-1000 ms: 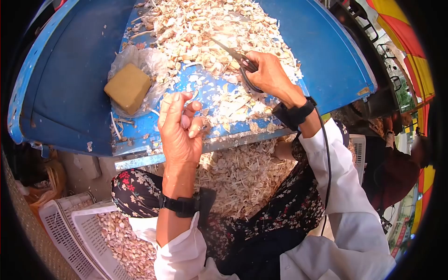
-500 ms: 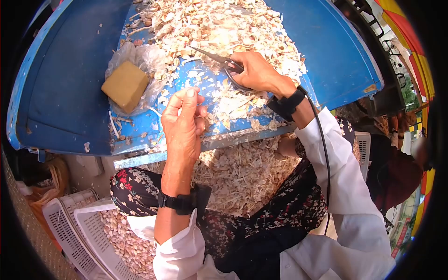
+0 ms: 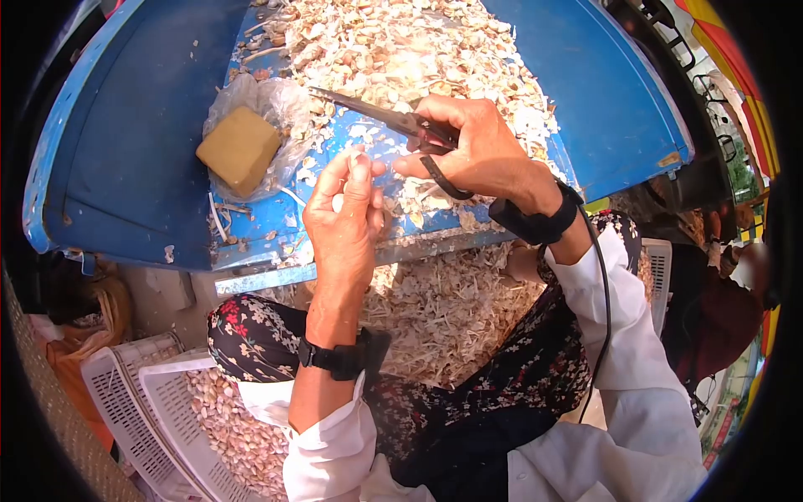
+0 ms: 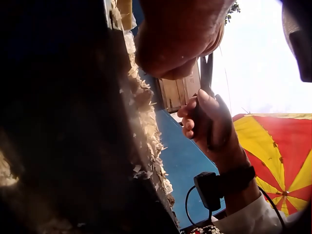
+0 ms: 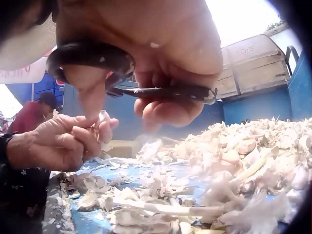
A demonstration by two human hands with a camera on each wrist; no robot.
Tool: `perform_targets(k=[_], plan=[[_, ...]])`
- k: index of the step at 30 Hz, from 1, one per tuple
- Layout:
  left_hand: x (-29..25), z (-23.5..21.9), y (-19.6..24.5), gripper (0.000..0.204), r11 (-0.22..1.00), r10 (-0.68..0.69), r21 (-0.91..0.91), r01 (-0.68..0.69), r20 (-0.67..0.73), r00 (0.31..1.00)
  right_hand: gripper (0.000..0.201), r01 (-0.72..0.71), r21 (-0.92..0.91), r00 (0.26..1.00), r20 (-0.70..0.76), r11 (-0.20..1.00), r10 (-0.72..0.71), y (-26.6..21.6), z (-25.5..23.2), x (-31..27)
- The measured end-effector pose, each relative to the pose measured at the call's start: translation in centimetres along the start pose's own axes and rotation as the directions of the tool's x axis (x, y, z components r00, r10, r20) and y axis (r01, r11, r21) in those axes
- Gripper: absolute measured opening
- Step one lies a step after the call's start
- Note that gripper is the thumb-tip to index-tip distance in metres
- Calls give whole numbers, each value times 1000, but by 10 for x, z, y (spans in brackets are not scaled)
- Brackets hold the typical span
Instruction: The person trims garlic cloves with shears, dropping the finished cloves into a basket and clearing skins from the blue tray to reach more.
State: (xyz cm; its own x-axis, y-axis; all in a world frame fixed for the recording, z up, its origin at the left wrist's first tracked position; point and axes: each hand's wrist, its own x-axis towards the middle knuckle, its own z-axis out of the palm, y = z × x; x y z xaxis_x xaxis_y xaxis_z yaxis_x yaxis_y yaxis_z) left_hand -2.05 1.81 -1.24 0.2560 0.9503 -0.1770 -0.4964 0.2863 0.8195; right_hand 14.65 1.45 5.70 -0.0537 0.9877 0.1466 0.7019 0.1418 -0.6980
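Note:
My left hand [image 3: 341, 226] is held over the near edge of the blue bed, palm up. Its thumb and fingers pinch a small garlic clove [image 5: 103, 117], pale at the tip and mostly covered by the fingers. Just to the right, my right hand [image 3: 493, 155] grips dark scissors [image 3: 368, 109], the handle loops around its fingers and the blades pointing away to the left. In the right wrist view, a right-hand finger comes down right at the left fingertips. Beyond both hands spreads a heap of garlic skins and pieces [image 3: 401, 50].
A tan block [image 3: 240, 151] sits on a clear plastic bag [image 3: 288, 105] at the left of the blue bed [image 3: 134, 142]. Garlic scraps [image 3: 452, 318] fill the space below its edge, between the knees. A white crate [image 3: 171, 402] of garlic cloves stands lower left. Another person [image 3: 711, 309] is at right.
The right hand has brought the scissors left and nearer, closing on the left hand. The left fingers have drawn together around the clove, and the left hand has shifted slightly right.

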Motion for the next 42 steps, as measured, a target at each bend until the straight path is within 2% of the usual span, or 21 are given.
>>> perform_targets(k=[3,5,7,10,11,15,17,19,22,23,24,26,28,29,30,32,34,36,38,40,42], plan=[[-2,-2,5,35,999,15,-35,-15,8,1000,46,151,-283,985,124,947,-120,7,-17,-10],[-2,-7,3,37,995,85,-51,-80,96,992,44,242,-322,968,151,916,-202,19,-21,-13],[-4,-7,7,37,996,82,-27,-80,96,992,43,359,-428,933,170,829,-317,26,-25,-13],[-8,-10,10,35,993,74,84,-86,131,989,44,359,-525,928,289,772,-235,26,-33,-13],[-10,-11,12,34,987,71,131,-91,150,986,45,392,-534,919,265,749,-292,27,-32,-13],[-12,-16,14,32,960,35,268,-79,166,986,44,390,-547,917,301,741,-261,34,-32,-16],[-13,-16,15,31,960,45,264,-95,188,981,44,411,-468,908,280,782,-310,34,-29,-21],[-13,-11,16,29,972,69,204,-112,207,976,42,343,-325,919,310,881,-243,34,-24,-21],[-12,-7,20,28,994,65,70,-83,218,974,39,73,-238,987,159,969,-35,30,-14,-15],[-11,-7,19,29,996,67,-73,-53,220,973,35,6,-176,999,49,984,3,26,-14,-7],[-10,-6,18,30,977,70,-212,-21,222,973,28,19,-246,999,-25,969,-26,38,-10,6],[-7,-6,16,28,969,42,-248,14,216,975,21,54,-214,988,-127,975,-83,54,5,32],[-6,-8,13,22,926,4,-370,68,191,982,11,103,-265,986,-103,959,-135,57,18,49],[-5,-5,14,21,940,-18,-337,62,132,991,10,129,-249,984,-90,960,-156,62,27,56],[-3,-7,12,21,940,-21,-335,62,124,992,9,192,-357,963,-112,914,-246,68,35,63],[-1,-9,8,25,973,-53,-222,68,69,996,6,229,-469,959,-41,853,-280,79,39,69],[2,-10,6,25,973,-69,-216,77,47,997,8,155,-321,980,-72,934,-187,71,31,66],[7,-7,3,25,999,-45,-16,44,-60,997,16,48,-84,994,-96,995,-56,53,20,56],[8,-4,1,26,997,-68,22,69,-52,996,21,-84,213,996,-13,973,89,26,13,39],[7,3,-1,28,992,-21,123,24,-20,1000,21,-52,370,999,15,928,50,9,15,26],[8,-4,-3,23,986,-86,146,85,3,996,20,-29,336,995,95,942,-4,4,18,22]])
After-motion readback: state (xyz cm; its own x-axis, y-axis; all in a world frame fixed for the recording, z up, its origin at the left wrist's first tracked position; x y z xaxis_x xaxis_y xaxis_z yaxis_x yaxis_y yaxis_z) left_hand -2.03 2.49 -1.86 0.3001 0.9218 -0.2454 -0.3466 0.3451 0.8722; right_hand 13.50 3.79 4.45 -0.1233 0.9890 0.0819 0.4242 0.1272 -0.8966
